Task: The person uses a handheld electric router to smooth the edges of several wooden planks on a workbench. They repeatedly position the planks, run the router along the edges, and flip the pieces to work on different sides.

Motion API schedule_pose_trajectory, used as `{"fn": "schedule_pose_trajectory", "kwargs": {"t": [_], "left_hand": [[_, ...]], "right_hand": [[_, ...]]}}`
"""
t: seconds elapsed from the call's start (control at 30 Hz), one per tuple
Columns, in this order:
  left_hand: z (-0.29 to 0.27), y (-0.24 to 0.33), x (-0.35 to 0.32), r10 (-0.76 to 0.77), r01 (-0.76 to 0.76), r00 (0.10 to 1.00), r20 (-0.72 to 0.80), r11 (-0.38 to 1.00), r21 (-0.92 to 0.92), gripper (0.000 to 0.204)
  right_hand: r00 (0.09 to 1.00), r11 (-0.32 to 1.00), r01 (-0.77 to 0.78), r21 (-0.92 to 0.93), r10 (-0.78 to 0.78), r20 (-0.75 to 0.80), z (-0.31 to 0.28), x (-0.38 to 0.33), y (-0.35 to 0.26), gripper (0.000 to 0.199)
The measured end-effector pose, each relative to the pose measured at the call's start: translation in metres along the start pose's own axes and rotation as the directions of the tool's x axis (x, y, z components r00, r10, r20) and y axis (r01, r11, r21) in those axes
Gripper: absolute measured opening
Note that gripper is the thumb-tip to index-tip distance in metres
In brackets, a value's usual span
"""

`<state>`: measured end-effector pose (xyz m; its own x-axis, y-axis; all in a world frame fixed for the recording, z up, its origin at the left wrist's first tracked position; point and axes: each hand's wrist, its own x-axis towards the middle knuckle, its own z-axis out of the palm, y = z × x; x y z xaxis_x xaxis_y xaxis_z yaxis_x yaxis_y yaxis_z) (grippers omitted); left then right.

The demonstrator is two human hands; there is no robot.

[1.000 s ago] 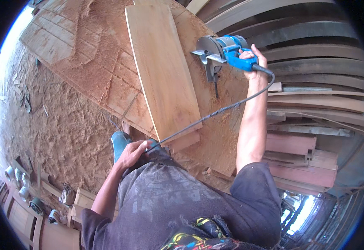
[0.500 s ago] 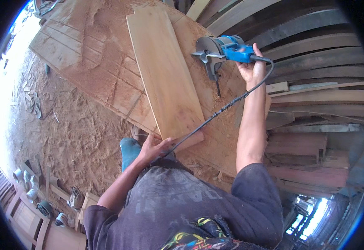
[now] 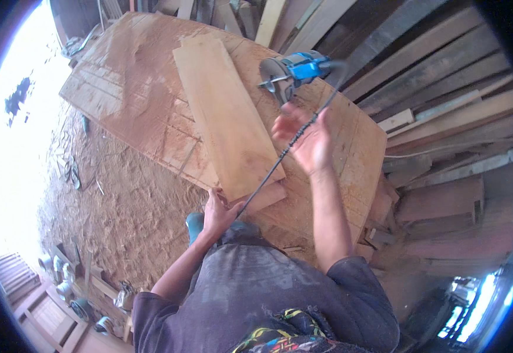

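Note:
A pale wooden board (image 3: 227, 117) lies lengthwise on a sawdust-covered plywood worktop. Its near left corner is gripped by my left hand (image 3: 217, 212), fingers at the edge and thumb along the end. To the board's right, my right hand (image 3: 308, 141) is raised over the worktop, palm showing and fingers spread, holding nothing. A black cord (image 3: 274, 165) runs across in front of that palm. Beyond the hand a blue circular saw (image 3: 303, 69) rests on the worktop, its round blade side facing the board. The cord's lower end is hidden near my left wrist.
Under the board's near end sits a shorter reddish wood piece (image 3: 265, 197). The plywood worktop (image 3: 350, 153) has sawdust on it. Long planks (image 3: 427, 65) are stacked at the right. Sawdust and scraps cover the floor (image 3: 121, 182) at left, with rolls and frames (image 3: 62, 288) lower down.
My right hand has let go of the saw and come back nearer, opening. The saw now rests on the worktop, slightly left of before. My left hand stays at the board's corner.

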<state>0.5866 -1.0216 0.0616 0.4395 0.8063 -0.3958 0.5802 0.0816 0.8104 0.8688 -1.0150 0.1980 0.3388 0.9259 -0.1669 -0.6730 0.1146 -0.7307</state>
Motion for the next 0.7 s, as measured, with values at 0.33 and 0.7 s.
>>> {"fn": "schedule_pose_trajectory", "kwargs": {"t": [0.33, 0.7], "left_hand": [[0.01, 0.04, -0.009, 0.348, -0.213, 0.912, -0.215, 0.852, 0.478, 0.101], [0.074, 0.087, 0.052, 0.679, -0.688, 0.664, 0.314, 0.389, 0.613, 0.083]], "right_hand": [[0.988, 0.858, 0.072, -0.508, -0.131, -0.082, -0.045, -0.124, 0.065, 0.027], [0.948, 0.898, 0.046, -0.438, -0.178, -0.265, -0.061, -0.169, -0.003, 0.032]]}}
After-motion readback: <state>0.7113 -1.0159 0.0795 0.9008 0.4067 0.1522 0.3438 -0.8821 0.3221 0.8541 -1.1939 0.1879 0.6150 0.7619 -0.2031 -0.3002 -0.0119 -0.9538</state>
